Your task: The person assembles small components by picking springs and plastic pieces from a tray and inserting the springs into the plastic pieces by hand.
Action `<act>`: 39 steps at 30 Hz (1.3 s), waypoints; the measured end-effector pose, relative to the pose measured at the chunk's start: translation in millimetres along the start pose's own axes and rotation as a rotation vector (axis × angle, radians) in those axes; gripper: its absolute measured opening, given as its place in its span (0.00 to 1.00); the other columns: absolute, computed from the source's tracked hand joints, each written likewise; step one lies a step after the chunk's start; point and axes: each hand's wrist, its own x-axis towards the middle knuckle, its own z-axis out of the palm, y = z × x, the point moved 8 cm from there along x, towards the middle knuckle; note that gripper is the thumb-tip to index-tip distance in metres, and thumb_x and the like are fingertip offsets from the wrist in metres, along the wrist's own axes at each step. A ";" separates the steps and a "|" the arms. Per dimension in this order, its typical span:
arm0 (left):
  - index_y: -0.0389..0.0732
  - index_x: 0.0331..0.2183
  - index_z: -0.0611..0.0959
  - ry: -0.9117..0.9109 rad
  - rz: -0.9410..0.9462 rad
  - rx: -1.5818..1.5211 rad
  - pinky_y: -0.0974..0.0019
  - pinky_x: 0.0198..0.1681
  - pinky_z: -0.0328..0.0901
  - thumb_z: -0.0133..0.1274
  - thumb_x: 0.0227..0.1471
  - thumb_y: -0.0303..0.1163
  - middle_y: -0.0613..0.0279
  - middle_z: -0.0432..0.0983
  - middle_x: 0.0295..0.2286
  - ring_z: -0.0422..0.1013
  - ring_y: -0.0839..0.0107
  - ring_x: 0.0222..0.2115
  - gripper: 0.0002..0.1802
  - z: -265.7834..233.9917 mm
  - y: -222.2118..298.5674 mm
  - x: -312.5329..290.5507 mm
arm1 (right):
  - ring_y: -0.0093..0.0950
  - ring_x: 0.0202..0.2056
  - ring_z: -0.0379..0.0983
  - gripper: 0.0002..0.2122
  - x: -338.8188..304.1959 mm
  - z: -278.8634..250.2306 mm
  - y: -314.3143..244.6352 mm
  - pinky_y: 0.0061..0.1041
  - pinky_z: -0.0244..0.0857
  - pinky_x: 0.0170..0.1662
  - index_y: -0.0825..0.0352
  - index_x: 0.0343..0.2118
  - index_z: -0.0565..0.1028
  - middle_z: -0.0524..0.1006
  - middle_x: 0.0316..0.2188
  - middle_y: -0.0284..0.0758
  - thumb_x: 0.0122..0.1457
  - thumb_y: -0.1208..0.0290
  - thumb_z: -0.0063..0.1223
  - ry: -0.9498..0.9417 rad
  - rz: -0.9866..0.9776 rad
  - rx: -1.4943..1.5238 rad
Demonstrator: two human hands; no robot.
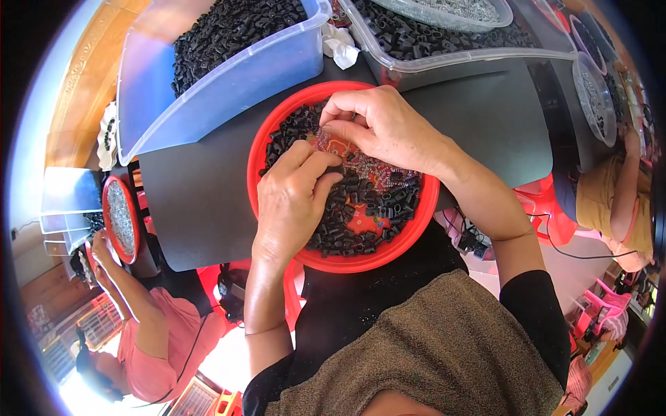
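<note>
A round red tray point(424, 208) lies in front of me, holding many small black hollow plastic pieces point(340, 215) and a scatter of tiny silvery metal parts point(378, 170). Over its left half is my left hand point(295, 191), closed, with thumb and index finger bent toward each other. Something dark shows at those fingertips, too small to name. My right hand point(371, 125) reaches over the far side of the tray, thumb and index finger pinched together. Whatever lies in that pinch is hidden. The two hands are close together but apart.
Beyond the tray stand a blue-tinted bin point(229, 114) and a clear bin point(472, 55), both with black pieces. A bowl of metal parts point(465, 10) sits over the clear bin. Co-workers sit at left point(159, 333) and right point(614, 201). Black table surface point(194, 201) surrounds the tray.
</note>
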 end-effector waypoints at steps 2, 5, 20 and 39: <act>0.40 0.29 0.80 -0.001 0.017 0.033 0.58 0.31 0.66 0.59 0.44 0.25 0.58 0.70 0.27 0.72 0.57 0.30 0.06 0.8 0.5 -0.3 | 0.25 0.22 0.74 0.04 0.7 -0.9 -2.1 0.23 0.66 0.27 0.71 0.32 0.75 0.77 0.21 0.39 0.55 0.78 0.56 -0.040 -0.019 -0.104; 0.38 0.30 0.79 0.008 0.001 0.053 0.58 0.31 0.66 0.59 0.44 0.24 0.58 0.70 0.27 0.72 0.57 0.30 0.07 1.6 0.4 0.3 | 0.41 0.27 0.76 0.05 -2.6 -3.5 -4.6 0.35 0.68 0.32 0.72 0.29 0.77 0.77 0.23 0.45 0.50 0.77 0.56 -0.067 -0.064 -0.146; 0.38 0.29 0.76 0.018 0.063 0.179 0.55 0.30 0.66 0.58 0.45 0.24 0.56 0.67 0.28 0.70 0.55 0.30 0.07 7.1 5.4 -3.2 | 0.45 0.32 0.75 0.06 -11.8 4.3 -16.1 0.42 0.68 0.36 0.69 0.28 0.76 0.76 0.24 0.46 0.48 0.75 0.58 -0.222 -0.170 -0.470; 0.32 0.37 0.81 0.211 -0.404 -0.854 0.79 0.30 0.63 0.54 0.54 0.21 0.68 0.75 0.25 0.67 0.83 0.25 0.07 4.2 -52.0 -9.9 | 0.44 0.27 0.74 0.08 -5.1 3.5 -20.0 0.39 0.68 0.33 0.71 0.24 0.72 0.76 0.25 0.42 0.48 0.71 0.59 -0.070 -0.223 -0.265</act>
